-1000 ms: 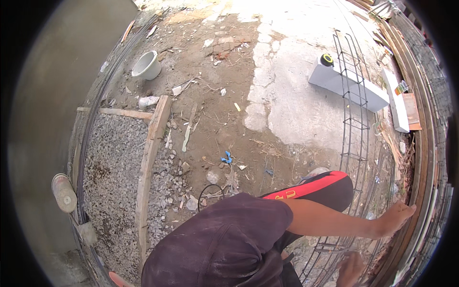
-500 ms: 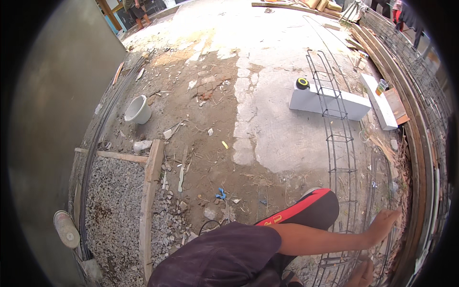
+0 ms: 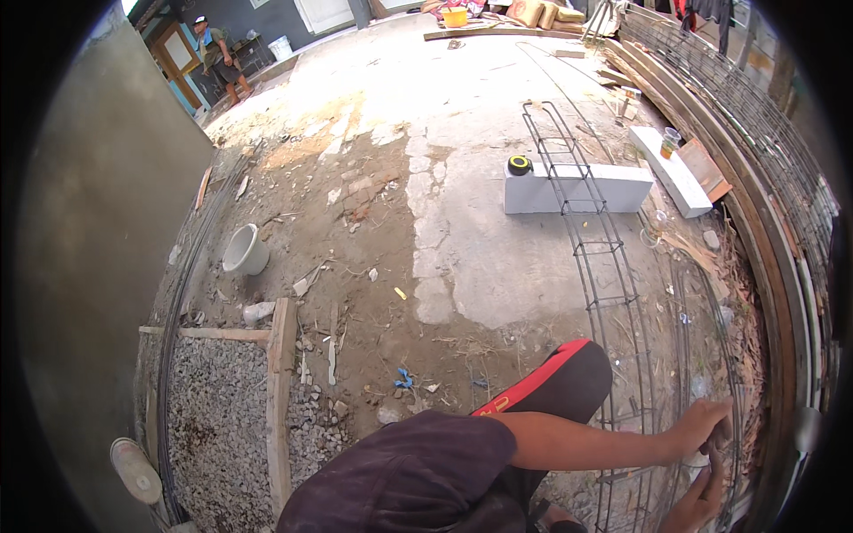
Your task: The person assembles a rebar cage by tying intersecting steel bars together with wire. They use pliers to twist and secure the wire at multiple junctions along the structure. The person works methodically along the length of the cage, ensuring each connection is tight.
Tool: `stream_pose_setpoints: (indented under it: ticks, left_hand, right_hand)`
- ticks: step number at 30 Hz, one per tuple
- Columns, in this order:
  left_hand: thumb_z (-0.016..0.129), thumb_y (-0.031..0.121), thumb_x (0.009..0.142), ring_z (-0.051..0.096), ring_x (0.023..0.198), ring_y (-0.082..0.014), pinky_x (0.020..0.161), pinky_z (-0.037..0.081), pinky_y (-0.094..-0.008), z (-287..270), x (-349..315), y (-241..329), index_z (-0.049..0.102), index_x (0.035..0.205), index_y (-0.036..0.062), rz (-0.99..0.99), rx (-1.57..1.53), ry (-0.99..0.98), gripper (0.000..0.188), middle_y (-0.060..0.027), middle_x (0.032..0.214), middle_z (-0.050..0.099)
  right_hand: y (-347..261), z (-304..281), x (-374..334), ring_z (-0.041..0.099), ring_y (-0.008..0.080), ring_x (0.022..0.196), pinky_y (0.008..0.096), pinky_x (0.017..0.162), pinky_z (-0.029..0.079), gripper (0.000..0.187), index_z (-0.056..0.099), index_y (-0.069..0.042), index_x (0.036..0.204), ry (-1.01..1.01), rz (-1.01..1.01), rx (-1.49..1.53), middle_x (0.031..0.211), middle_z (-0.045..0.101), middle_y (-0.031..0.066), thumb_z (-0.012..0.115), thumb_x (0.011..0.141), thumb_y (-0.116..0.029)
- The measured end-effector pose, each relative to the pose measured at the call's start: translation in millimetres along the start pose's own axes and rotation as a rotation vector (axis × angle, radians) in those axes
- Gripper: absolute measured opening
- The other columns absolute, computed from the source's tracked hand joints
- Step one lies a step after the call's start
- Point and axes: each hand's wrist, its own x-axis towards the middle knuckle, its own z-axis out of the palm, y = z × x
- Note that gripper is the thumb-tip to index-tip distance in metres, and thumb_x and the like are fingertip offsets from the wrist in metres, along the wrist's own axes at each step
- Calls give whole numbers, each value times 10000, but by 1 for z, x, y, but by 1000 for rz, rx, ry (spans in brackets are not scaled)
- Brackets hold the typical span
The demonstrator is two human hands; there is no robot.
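Observation:
My left forearm reaches across to the right, and my left hand [image 3: 697, 428] is closed, its fingers curled beside thin steel bars. Just below it, my right hand [image 3: 699, 505] rises from the lower edge, its fingers bent and nearly meeting the left hand. A small whitish thing [image 3: 696, 462] shows between the two hands; I cannot make out its kind. Beside my bent left knee [image 3: 582, 377] runs a rebar cage [image 3: 597, 274] with square stirrups. Its far part rests across a white block [image 3: 622, 188]. A black and yellow tape measure [image 3: 519, 165] sits on that block's left end.
A second white block [image 3: 673, 173] lies at right, near a plastic cup [image 3: 669, 142] with amber liquid. Timber planks [image 3: 771, 289] and steel mesh line the right edge. At left are a white bucket [image 3: 246, 251] and framed gravel [image 3: 218, 409]. Another person [image 3: 222, 58] stands far left.
The view has tilted up, showing more of the far yard. My left hand is now closer to my right hand, and the right hand has come up further into view.

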Motion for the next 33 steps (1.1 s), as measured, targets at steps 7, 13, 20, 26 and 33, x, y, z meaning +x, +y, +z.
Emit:
stream_pose_setpoints:
  ticks: [7,13,20,26,33]
  left_hand:
    - [682,541,943,744,853,-380,815,575,-470,-53,37,21,784,982,-23,89,1076,-11,575,-220,881,761]
    - [703,458,959,752,962,-322,900,575,-427,-78,126,-20,792,1116,-13,5,1347,-195,505,-200,1016,786]
    - [706,467,951,744,1033,-361,938,568,-437,-153,183,-94,801,1159,53,-255,1776,-423,473,-201,1087,786]
    - [663,559,960,756,961,-355,911,574,-463,-195,181,-118,834,959,44,-586,1944,-555,542,-187,989,797]
    - [694,511,943,765,856,-244,851,589,-441,-189,181,-116,844,840,79,-665,1878,-721,469,-75,851,809]
  right_hand:
    - [83,-18,15,744,337,1089,402,966,543,278,745,29,1220,-3,256,-105,1169,770,218,546,1050,-64]
    - [151,40,8,721,424,889,512,852,569,267,814,-114,1062,-246,405,-166,938,762,205,586,941,-183]
    - [147,107,-4,723,407,814,510,780,572,249,813,-115,1066,-344,410,-36,852,749,199,599,961,-186]
    - [139,155,25,739,435,858,523,804,587,255,811,-82,1046,-555,430,-115,909,757,241,591,938,-152]
    - [137,180,39,745,455,878,546,799,588,239,769,-9,1011,-511,466,-152,927,748,280,583,926,-132]
